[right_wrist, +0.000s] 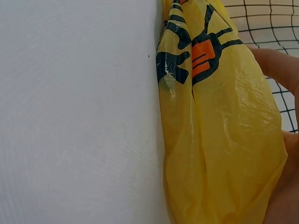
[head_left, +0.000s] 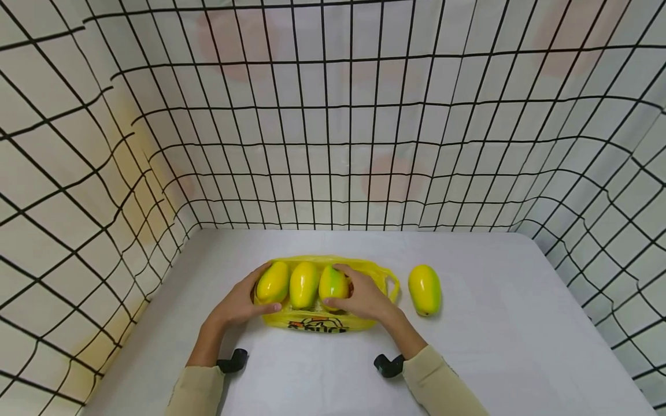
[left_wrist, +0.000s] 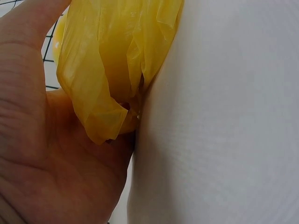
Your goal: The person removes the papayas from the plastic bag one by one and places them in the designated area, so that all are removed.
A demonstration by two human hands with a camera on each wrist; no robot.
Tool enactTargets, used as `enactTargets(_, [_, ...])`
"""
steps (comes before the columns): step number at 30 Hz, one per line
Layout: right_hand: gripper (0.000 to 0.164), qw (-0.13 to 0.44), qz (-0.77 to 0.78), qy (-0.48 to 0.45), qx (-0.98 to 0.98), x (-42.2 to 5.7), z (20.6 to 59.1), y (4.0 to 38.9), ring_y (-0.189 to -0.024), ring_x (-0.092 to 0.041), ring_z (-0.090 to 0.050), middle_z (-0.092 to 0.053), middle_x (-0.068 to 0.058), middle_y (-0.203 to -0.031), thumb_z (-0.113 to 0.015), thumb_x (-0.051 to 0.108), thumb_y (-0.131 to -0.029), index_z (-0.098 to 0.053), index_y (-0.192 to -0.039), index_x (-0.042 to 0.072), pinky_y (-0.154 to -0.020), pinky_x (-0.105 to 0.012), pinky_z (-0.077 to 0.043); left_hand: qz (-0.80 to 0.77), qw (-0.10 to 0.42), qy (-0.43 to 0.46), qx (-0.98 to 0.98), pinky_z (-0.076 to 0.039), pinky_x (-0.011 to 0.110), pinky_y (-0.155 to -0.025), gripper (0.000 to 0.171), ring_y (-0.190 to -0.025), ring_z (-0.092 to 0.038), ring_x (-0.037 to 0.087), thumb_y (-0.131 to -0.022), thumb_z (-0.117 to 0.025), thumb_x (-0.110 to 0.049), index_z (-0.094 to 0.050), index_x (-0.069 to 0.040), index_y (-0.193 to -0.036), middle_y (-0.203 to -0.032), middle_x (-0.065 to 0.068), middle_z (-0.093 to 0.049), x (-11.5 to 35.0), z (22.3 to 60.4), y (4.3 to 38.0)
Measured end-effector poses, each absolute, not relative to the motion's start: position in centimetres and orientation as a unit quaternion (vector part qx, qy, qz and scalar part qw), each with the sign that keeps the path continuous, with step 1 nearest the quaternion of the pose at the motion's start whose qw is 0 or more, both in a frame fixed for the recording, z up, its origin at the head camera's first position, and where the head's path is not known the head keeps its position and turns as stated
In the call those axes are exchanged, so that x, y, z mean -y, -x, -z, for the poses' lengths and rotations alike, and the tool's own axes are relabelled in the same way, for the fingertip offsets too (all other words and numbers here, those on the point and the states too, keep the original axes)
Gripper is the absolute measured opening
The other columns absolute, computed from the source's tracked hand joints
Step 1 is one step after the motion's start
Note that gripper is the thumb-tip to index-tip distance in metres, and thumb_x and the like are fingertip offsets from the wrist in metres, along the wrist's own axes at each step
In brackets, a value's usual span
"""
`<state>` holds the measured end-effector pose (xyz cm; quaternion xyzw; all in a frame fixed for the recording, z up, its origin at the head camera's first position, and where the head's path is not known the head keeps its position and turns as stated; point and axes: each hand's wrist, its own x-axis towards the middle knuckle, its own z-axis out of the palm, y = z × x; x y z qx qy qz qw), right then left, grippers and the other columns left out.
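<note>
I saw three mangoes lying in a row on the yellow bag [head_left: 317,320] at mid-surface [head_left: 494,346]. Left hand [head_left: 236,303] cupped the left mango [head_left: 273,282]; right hand [head_left: 364,297] pinched the right mango [head_left: 333,286]. Fourth mango [head_left: 424,289] lay apart, right. Wire grid [head_left: 333,144] walled the far side.
</note>
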<state>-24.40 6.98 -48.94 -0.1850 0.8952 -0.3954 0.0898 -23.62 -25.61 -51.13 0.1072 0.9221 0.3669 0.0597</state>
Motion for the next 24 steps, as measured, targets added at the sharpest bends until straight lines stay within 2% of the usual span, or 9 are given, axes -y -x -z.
enactTargets(19, [0.086,0.080,0.427,0.160,-0.886,-8.1,47.6,23.8,-0.116,-0.025,-0.065,-0.060,-0.006,-0.144,-0.083,0.049,-0.083,-0.043,-0.156,0.027,-0.094,-0.041,-0.058,-0.359,0.064,-0.103,-0.925,-0.031,0.070,-0.118,0.115,-0.148,-0.040,0.039,-0.074,-0.080,-0.062,-0.020,-0.024,-0.165,-0.167,0.012,-0.034,25.7,51.2,23.7])
enactTargets(24, [0.084,0.071,0.437,0.154,-0.884,-8.6,47.3,23.5,-0.113,-0.024,-0.066,-0.060,-0.006,-0.143,-0.084,0.047,-0.082,-0.045,-0.154,0.029,-0.092,-0.041,-0.060,-0.360,0.061,-0.106,-0.925,-0.032,0.070,-0.118,0.115,-0.148,-0.041,0.038,-0.074,-0.080,-0.062,-0.020,-0.025,-0.165,-0.167,0.011,-0.034,25.7,51.4,23.8])
